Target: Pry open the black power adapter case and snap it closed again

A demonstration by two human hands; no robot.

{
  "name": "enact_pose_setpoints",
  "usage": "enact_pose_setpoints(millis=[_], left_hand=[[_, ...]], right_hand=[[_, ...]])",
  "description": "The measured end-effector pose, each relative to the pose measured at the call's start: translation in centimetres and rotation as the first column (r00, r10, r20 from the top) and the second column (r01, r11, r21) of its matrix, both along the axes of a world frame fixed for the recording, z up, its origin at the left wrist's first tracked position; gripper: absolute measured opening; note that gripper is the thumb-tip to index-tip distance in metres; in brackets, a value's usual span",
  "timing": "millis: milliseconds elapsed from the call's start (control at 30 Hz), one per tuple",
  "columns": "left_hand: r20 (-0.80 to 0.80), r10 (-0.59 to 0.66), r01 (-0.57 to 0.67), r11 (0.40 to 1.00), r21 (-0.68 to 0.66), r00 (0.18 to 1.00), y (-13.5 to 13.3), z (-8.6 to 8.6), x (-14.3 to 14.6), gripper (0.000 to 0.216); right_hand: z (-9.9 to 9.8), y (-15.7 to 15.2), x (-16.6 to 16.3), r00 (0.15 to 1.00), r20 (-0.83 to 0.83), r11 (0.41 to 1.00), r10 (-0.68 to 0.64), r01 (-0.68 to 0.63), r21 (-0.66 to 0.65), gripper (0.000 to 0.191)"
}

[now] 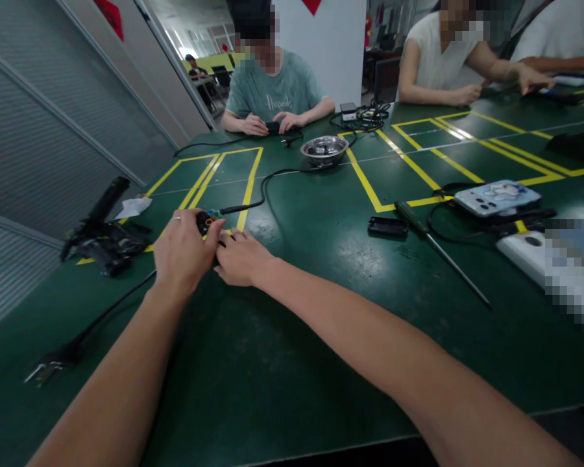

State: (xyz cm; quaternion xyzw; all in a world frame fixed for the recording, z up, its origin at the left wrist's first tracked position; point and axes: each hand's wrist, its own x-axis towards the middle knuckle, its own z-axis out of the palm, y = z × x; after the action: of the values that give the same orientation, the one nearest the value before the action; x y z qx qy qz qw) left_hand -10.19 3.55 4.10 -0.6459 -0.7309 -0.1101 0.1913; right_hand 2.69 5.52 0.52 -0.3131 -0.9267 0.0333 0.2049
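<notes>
My left hand (182, 250) is closed around a black power adapter (204, 222) whose casing is open, with coloured wires showing at its far end. From the right side, my right hand (241, 257) presses its bent fingers on the same adapter. Much of the adapter is hidden by both hands. One black cord (243, 207) runs from it towards the far side of the table. Another leads back under my left wrist to a two-pin plug (53, 363). A black casing half (388, 227) and a long screwdriver (440, 253) lie to the right.
On the green table (292, 376) with yellow tape lines stands a metal bowl (324, 150) holding small parts. Black bagged items (109, 243) lie left; a phone (499, 196) and white device (525, 253) lie right. Across sits a person (275, 84) handling a black object; other people sit farther right.
</notes>
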Motion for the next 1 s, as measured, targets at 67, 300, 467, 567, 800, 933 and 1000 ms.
enact_pose_setpoints(millis=[67, 300, 467, 567, 800, 933, 1000], left_hand=[[-0.019, -0.013, 0.013, 1.0, -0.009, 1.0, -0.1, -0.1, 0.4, 0.058], [0.02, -0.111, 0.111, 0.994, -0.004, 0.994, -0.5, 0.1, 2.4, 0.052], [-0.012, -0.267, 0.264, 0.957, -0.124, 0.963, -0.8, -0.1, 4.8, 0.051], [0.018, -0.423, 0.413, 0.876, -0.249, 0.906, -1.0, -0.6, 6.0, 0.049], [0.12, -0.54, 0.55, 0.787, -0.278, 0.833, -1.2, -2.2, 6.9, 0.043], [0.086, -0.516, 0.522, 0.825, -0.218, 0.852, -1.1, -2.8, 7.7, 0.04], [0.068, -0.535, 0.536, 0.818, -0.207, 0.842, -1.2, -2.9, 8.3, 0.04]], right_hand=[[-0.3, 0.7, -0.9, 0.999, 0.031, 1.0, 0.016, -0.016, 0.004, 0.038], [-0.1, 0.5, 7.2, 0.992, 0.119, 0.997, 0.041, -0.047, 0.054, 0.031], [0.3, -2.3, 18.6, 0.981, 0.193, 0.998, 0.002, -0.013, 0.056, 0.035], [0.3, -3.5, 23.7, 0.99, 0.139, 1.0, -0.03, 0.031, -0.004, 0.03], [1.5, -5.3, 25.7, 0.971, -0.239, 0.999, 0.001, -0.013, -0.049, 0.022], [1.1, -6.1, 24.9, 0.985, -0.158, 0.988, 0.07, -0.091, -0.128, 0.021], [0.7, -6.3, 24.6, 0.993, -0.083, 0.973, 0.083, -0.099, -0.208, 0.025]])
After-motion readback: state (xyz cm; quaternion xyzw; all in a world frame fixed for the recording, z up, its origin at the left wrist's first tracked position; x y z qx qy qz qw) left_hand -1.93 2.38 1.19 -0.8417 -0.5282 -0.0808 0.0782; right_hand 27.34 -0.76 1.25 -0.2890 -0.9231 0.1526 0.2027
